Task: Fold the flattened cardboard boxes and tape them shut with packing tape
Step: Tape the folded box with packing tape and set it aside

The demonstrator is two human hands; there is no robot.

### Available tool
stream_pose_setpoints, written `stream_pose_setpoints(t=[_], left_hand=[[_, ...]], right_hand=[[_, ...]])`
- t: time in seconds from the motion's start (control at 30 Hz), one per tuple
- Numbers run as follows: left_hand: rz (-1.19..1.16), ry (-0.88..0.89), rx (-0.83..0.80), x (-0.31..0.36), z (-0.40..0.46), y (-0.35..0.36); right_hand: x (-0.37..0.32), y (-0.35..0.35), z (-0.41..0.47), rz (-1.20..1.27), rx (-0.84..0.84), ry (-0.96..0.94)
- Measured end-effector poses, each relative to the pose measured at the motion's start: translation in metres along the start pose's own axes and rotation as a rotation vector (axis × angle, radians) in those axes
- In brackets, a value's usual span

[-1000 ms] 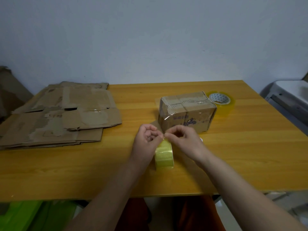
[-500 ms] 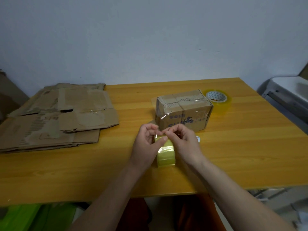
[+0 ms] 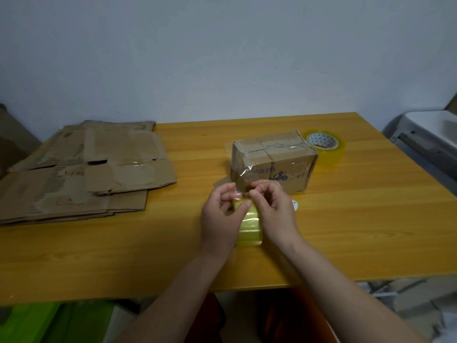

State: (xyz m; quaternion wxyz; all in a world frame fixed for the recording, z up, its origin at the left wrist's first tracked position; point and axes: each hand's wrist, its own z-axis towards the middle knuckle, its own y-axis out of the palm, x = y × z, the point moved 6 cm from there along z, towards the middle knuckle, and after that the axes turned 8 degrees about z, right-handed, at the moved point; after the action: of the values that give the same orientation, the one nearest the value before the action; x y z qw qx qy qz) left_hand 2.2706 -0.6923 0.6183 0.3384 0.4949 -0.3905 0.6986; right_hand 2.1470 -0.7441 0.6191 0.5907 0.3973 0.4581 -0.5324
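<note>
A yellowish roll of packing tape [image 3: 249, 225] stands on edge between my hands, just in front of a folded cardboard box [image 3: 273, 160]. My left hand [image 3: 220, 219] holds the roll from the left, thumb across its top. My right hand [image 3: 274, 211] pinches the clear loose end of the tape at the roll's top, fingertips meeting those of the left hand. The box stands upright in the middle of the table, with clear tape across its top seam and a loose strip hanging at its front left corner. A stack of flattened cardboard boxes [image 3: 81, 169] lies at the left.
A second tape roll [image 3: 322, 142] lies flat behind the box at its right. The wooden table [image 3: 371, 219] ends near my body. A grey-white unit [image 3: 430, 134] stands past the right edge. Green items [image 3: 49, 323] and cardboard scraps [image 3: 415, 303] lie on the floor.
Both hands with the tape roll have stayed in front of the box, fingers working at the tape end on top of the roll. The camera has shifted slightly.
</note>
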Motion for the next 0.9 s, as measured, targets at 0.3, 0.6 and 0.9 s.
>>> stream_pose_setpoints(t=[0.3, 0.6, 0.9], left_hand=[[0.057, 0.016, 0.035, 0.003, 0.002, -0.014], [0.259, 0.051, -0.058, 0.003, 0.01, -0.015], [0.564, 0.245, 0.055, 0.02, 0.01, -0.016]], right_hand=[[0.009, 0.0, 0.005, 0.021, -0.027, 0.056], [0.001, 0.003, -0.002, -0.044, -0.068, -0.067], [-0.01, 0.009, -0.011, -0.202, -0.131, -0.314]])
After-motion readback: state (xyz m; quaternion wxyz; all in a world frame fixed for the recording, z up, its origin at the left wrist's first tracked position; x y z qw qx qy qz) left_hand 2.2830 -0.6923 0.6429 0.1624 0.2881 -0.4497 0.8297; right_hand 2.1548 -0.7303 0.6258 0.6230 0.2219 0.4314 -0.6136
